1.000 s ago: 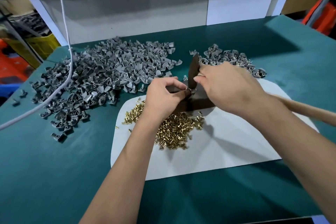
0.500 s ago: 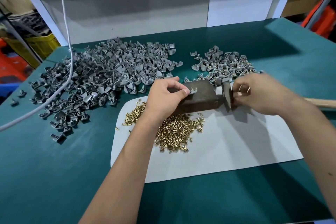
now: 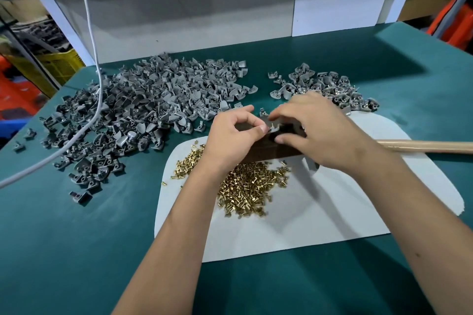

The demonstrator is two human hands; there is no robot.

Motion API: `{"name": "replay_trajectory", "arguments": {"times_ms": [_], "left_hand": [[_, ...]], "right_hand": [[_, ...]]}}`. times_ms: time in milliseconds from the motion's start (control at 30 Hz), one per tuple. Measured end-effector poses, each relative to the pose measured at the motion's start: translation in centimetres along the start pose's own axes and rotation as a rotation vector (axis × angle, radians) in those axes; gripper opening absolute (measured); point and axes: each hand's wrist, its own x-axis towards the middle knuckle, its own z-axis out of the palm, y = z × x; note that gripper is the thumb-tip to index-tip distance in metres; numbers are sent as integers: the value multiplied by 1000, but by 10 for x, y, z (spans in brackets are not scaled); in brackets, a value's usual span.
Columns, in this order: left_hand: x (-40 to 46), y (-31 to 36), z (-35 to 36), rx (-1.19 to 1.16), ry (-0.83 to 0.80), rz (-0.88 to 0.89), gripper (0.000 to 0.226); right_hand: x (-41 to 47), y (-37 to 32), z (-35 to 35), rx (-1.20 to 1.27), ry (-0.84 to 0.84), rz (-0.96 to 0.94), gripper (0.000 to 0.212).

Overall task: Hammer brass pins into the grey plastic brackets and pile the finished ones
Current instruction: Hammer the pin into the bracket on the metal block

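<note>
On top of a dark block (image 3: 268, 152), my left hand (image 3: 234, 137) pinches a grey bracket (image 3: 271, 130) with a brass pin standing in it. My right hand (image 3: 322, 130) lies over the block's right end, its thumb and forefinger reaching to the bracket. It also grips the hammer close to the head; the grey head (image 3: 311, 165) pokes out below the palm and the wooden handle (image 3: 425, 147) runs off to the right. Loose brass pins (image 3: 252, 184) are heaped on the white mat (image 3: 345, 212) in front of the block.
A large heap of grey brackets (image 3: 153, 105) covers the green table (image 3: 76, 250) at the back left. A smaller heap of brackets (image 3: 330, 84) lies behind my right hand. A white cable (image 3: 98, 89) hangs across the left heap. A grey back wall closes off the far edge.
My right hand has come back left from beside the block to over the bracket, bringing the hammer with it. My left hand has stayed pinching the bracket on the block.
</note>
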Motion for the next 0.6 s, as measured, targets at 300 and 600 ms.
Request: {"name": "replay_trajectory", "arguments": {"times_ms": [300, 600], "left_hand": [[13, -12, -13, 162, 279, 49, 20], [18, -34, -51, 570, 473, -106, 17]], "right_hand": [[2, 8, 17, 38, 293, 36, 32], [-2, 29, 28, 33, 441, 469, 44]]}}
